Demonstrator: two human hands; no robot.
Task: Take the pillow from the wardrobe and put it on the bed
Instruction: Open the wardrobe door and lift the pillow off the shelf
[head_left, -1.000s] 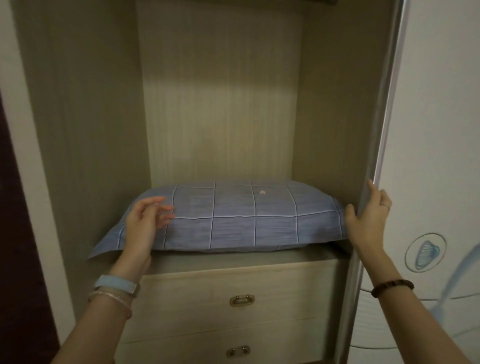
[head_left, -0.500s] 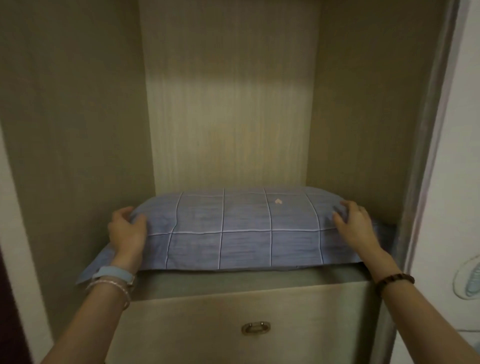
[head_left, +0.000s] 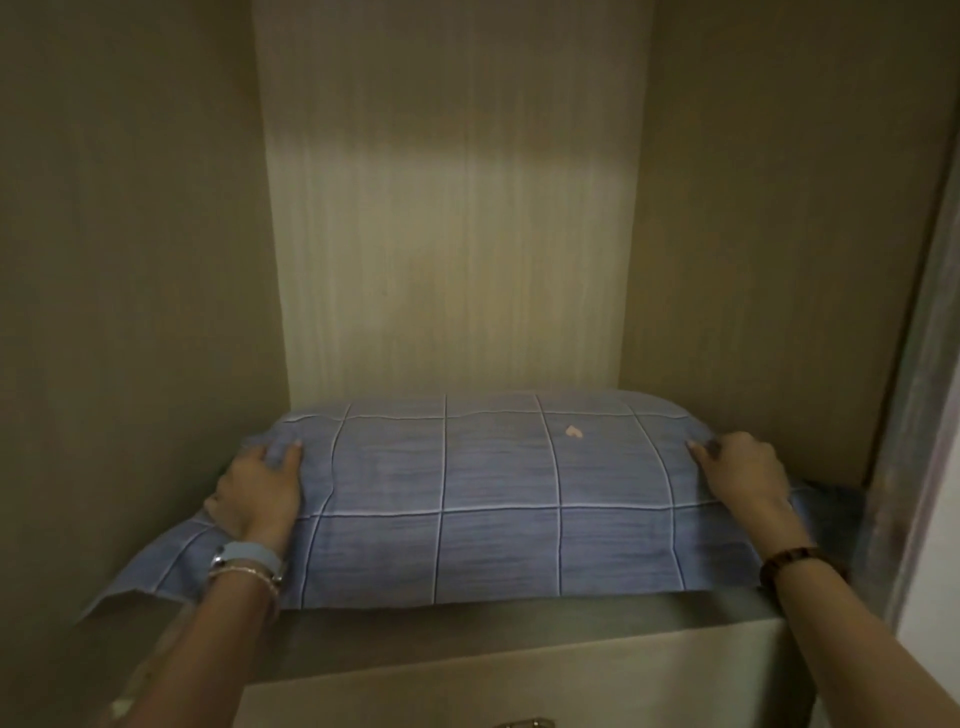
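A blue pillow (head_left: 467, 493) with a white grid pattern lies flat on the shelf (head_left: 467, 639) inside the open wardrobe (head_left: 130, 260). My left hand (head_left: 260, 491) grips the pillow's left end, fingers curled over its top. My right hand (head_left: 737, 470) holds the right end the same way. The pillow's flat fabric edges stick out past both hands. The bed is out of view.
The wardrobe's side walls close in tightly on both ends of the pillow. A drawer front (head_left: 519, 691) with a metal handle (head_left: 524, 722) sits just below the shelf. The sliding door's edge (head_left: 914, 415) stands at the right.
My right hand left the door edge and both hands settled on the pillow's ends. The camera has moved closer into the wardrobe, and the fingers have closed further over the pillow.
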